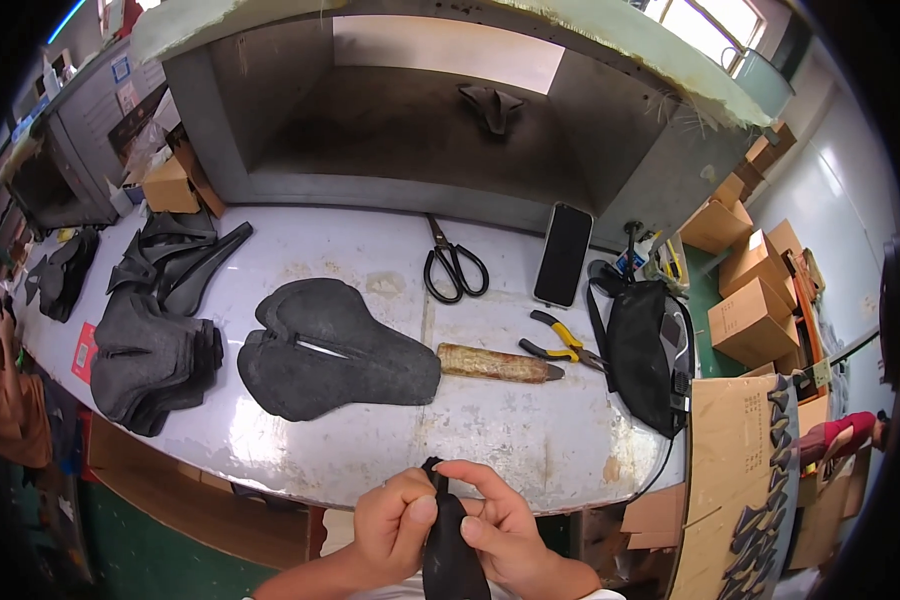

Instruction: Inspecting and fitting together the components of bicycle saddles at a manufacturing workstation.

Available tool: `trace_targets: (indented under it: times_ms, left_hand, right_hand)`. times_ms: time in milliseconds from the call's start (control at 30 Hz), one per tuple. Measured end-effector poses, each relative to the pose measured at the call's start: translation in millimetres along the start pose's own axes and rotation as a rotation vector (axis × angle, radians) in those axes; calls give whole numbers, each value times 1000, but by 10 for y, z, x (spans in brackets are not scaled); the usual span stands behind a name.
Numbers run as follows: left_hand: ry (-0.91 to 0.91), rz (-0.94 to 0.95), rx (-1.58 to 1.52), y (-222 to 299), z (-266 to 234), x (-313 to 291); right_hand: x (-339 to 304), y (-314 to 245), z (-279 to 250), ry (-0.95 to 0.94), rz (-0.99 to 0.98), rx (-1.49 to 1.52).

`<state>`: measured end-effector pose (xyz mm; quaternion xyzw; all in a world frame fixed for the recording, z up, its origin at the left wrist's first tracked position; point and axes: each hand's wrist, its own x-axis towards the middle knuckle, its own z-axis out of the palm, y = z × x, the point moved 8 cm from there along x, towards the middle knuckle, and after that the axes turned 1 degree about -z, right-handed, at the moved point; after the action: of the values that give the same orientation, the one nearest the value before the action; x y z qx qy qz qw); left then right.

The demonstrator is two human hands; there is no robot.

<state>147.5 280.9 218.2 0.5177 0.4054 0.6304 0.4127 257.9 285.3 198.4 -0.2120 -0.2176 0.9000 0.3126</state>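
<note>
At the table's near edge, my left hand (395, 518) is closed on a long, narrow black saddle-like piece (454, 560), gripping it near its upper tip. My right hand (508, 530) holds the same piece from the other side, thumb against it and index finger bent over the tip. The lower end of the piece runs out of the picture. Beyond my hands lie dark grey saddle-shaped pads (370, 350) with a slot through them. To their right is a blade with a tape-wrapped handle (492, 363), which touches or nearly touches their narrow end.
More pads are stacked at left (150, 365), near loose black pieces (185, 265). Scissors (454, 268), a phone (563, 255), yellow-black pliers (567, 346) and a black pouch (642, 345) lie farther right. A grey metal box (360, 190) stands behind. Other people are at both sides.
</note>
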Motion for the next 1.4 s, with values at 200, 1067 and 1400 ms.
trace_targets:
  times_ms: [200,1067,1400]
  left_hand:
    - [-166,-375,-50,-80,4,20]
    - [-53,-587,-386,-579,257,-6]
    - [-314,-347,-58,-374,251,-50]
  right_hand:
    - [-62,-201,-193,166,-292,-380]
    - [2,-426,-247,311,-542,-137]
    - [102,-334,-187,458,-455,-172]
